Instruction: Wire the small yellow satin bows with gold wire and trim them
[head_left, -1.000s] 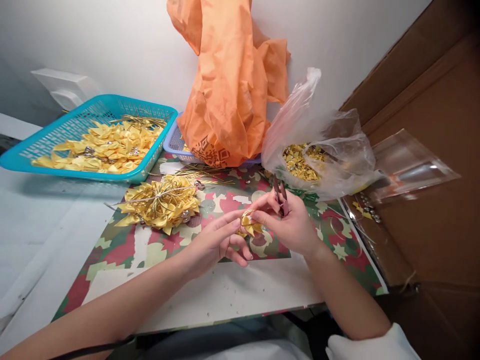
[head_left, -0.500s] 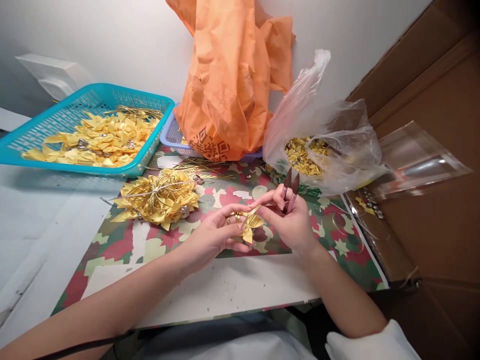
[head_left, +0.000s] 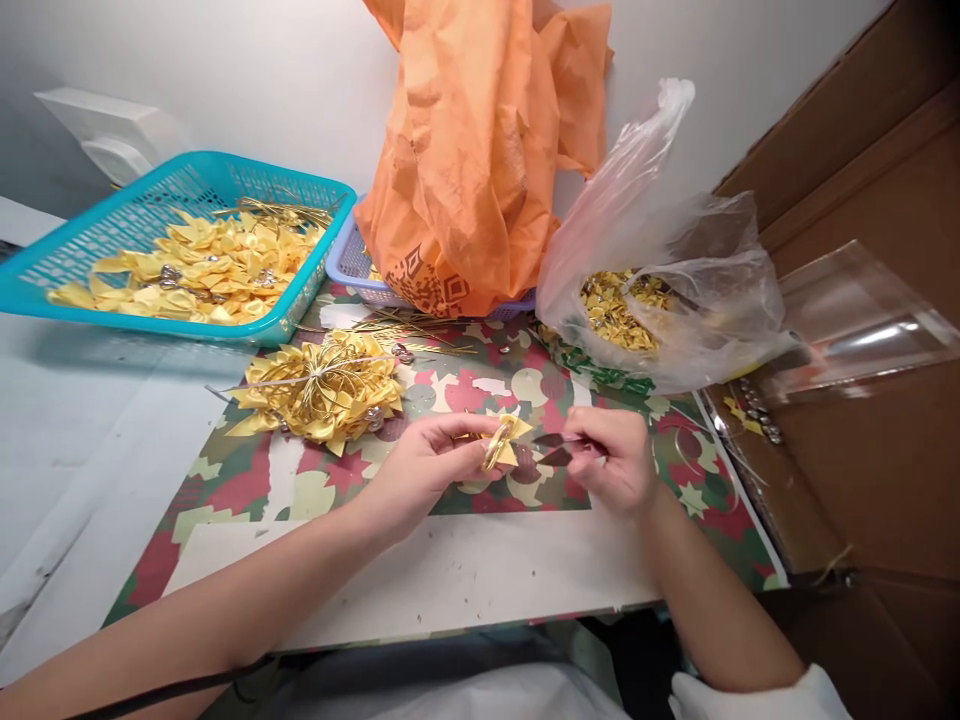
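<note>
My left hand (head_left: 435,458) pinches a small yellow ribbon bow (head_left: 513,436) with gold cord looped on it, its points facing right. My right hand (head_left: 619,460) is closed round a pair of dark thread snips (head_left: 553,454). The blades point left toward the bow, parted and a short gap away from it. To the left of my hands lies a bundle of yellow bows (head_left: 322,395) with gold cords gathered at its middle and a pale tie across it.
A teal basket (head_left: 330,240) of yellow bows stands at back left. Behind the bundle are loose gold cords (head_left: 420,335), a purple basket (head_left: 345,262) and an orange bag (head_left: 472,170). At right, a clear plastic bag (head_left: 720,340) holds gold pieces beside a cardboard wall (head_left: 885,200).
My right hand has let go of the bow and moved right. The snips have swung from pointing up to pointing left at the bow, which has turned in my left hand.
</note>
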